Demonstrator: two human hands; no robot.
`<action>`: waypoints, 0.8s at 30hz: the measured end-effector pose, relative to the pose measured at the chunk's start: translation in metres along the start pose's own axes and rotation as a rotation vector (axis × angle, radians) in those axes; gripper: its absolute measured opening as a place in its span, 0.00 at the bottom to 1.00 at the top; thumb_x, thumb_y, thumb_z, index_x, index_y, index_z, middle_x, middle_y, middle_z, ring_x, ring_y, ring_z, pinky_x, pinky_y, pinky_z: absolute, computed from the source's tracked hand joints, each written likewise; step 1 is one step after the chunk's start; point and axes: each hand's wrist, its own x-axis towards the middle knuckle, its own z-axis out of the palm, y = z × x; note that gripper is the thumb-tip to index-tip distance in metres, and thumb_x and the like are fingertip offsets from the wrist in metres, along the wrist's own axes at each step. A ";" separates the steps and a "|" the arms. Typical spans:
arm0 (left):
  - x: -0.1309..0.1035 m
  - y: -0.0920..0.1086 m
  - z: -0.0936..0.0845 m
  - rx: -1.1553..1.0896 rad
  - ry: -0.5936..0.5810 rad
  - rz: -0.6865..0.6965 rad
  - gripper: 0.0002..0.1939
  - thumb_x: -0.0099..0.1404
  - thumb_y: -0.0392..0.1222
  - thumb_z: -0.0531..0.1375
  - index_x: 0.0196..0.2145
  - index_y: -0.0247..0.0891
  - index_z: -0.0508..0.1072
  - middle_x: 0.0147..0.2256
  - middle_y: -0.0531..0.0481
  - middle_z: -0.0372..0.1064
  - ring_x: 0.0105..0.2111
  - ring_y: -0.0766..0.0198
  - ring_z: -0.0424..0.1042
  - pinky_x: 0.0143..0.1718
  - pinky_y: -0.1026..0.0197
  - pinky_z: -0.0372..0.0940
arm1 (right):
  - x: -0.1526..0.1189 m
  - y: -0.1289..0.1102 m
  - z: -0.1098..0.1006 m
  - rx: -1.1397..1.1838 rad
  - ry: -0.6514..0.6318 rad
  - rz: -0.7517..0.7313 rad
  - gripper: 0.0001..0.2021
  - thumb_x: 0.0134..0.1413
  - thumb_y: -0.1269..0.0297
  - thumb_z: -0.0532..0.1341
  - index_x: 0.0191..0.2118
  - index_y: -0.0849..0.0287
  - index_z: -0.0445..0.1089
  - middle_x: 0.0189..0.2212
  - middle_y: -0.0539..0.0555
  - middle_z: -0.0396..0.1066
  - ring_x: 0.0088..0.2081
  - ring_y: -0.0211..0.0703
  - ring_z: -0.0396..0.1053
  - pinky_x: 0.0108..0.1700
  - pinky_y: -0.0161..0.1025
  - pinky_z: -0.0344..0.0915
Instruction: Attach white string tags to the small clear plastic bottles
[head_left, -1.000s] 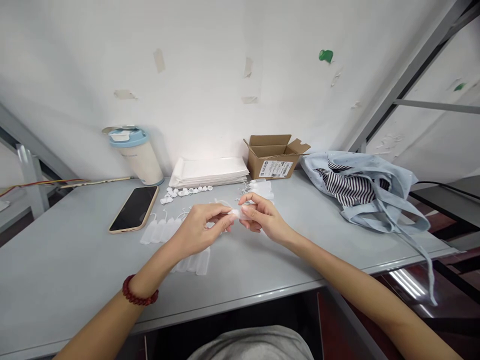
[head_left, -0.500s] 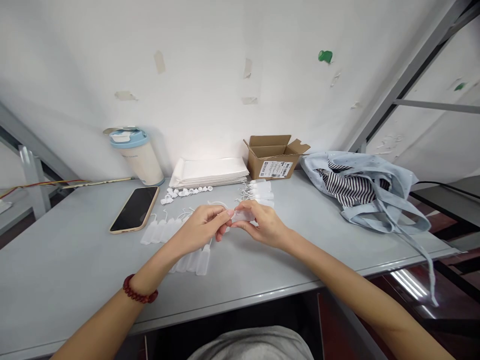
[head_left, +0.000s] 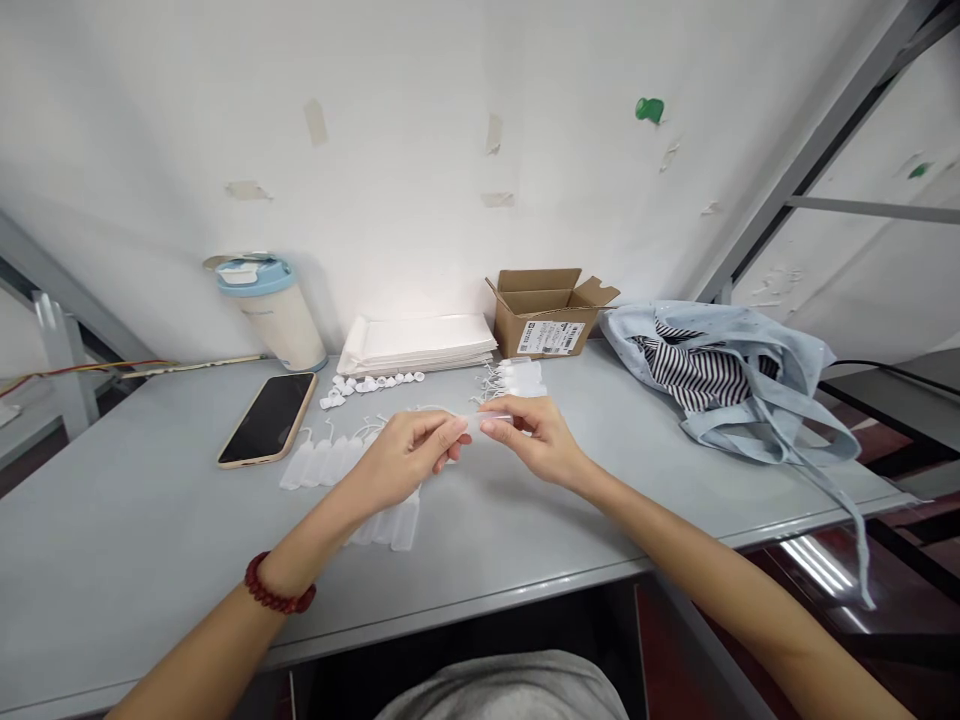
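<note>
As my left hand (head_left: 409,450) and right hand (head_left: 541,440) pinch narrowly: one bottle (head_left: 480,421), held between, above desk (head_left: 525,530); other bottles (head_left: 322,462), eight o'clock of it; box (head_left: 517,330), one o'clock.

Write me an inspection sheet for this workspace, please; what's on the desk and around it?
Surface: grey desk, bare patches smooth.
Job's things: translucent bottle in hand, its ends partly hidden; more small bottles lying in groups; loose white caps.
Clutter: phone, tumbler, white stack, open carton, cloth bag.
Grippers: none robotic; left hand and right hand hold the bottle.
Cables: red and yellow wires at far left, black cable at far right.
Surroundings: white wall with tape scraps.
</note>
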 end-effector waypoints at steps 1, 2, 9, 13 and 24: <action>0.000 0.000 0.001 0.067 0.015 0.033 0.22 0.67 0.52 0.50 0.23 0.36 0.69 0.20 0.53 0.62 0.21 0.68 0.62 0.24 0.65 0.59 | 0.001 0.000 -0.001 0.081 -0.020 0.072 0.15 0.57 0.54 0.58 0.32 0.61 0.72 0.21 0.49 0.65 0.21 0.32 0.55 0.23 0.33 0.53; -0.001 0.000 0.001 0.126 0.033 0.065 0.21 0.68 0.51 0.50 0.23 0.36 0.69 0.20 0.54 0.62 0.21 0.68 0.62 0.24 0.66 0.58 | 0.002 0.000 -0.001 0.167 -0.038 0.140 0.15 0.56 0.53 0.59 0.32 0.61 0.72 0.18 0.47 0.61 0.20 0.31 0.52 0.22 0.33 0.50; 0.002 -0.006 0.002 0.298 0.088 0.190 0.18 0.68 0.46 0.50 0.24 0.37 0.69 0.21 0.54 0.65 0.22 0.68 0.65 0.29 0.65 0.60 | 0.006 0.005 0.002 0.486 -0.092 0.383 0.17 0.49 0.50 0.63 0.26 0.62 0.68 0.14 0.41 0.47 0.17 0.29 0.43 0.20 0.32 0.42; 0.007 -0.013 -0.004 0.223 0.183 0.104 0.14 0.66 0.50 0.53 0.34 0.37 0.72 0.28 0.50 0.71 0.27 0.65 0.69 0.30 0.64 0.63 | 0.014 0.016 -0.010 0.325 0.002 0.308 0.17 0.51 0.50 0.61 0.31 0.62 0.70 0.16 0.44 0.55 0.19 0.31 0.52 0.22 0.33 0.49; 0.018 -0.042 -0.047 0.324 0.478 -0.125 0.21 0.60 0.52 0.54 0.43 0.35 0.70 0.28 0.49 0.71 0.27 0.60 0.71 0.31 0.60 0.63 | 0.027 0.049 -0.063 -0.444 0.004 0.254 0.11 0.49 0.60 0.60 0.33 0.62 0.74 0.29 0.51 0.72 0.31 0.39 0.64 0.33 0.35 0.57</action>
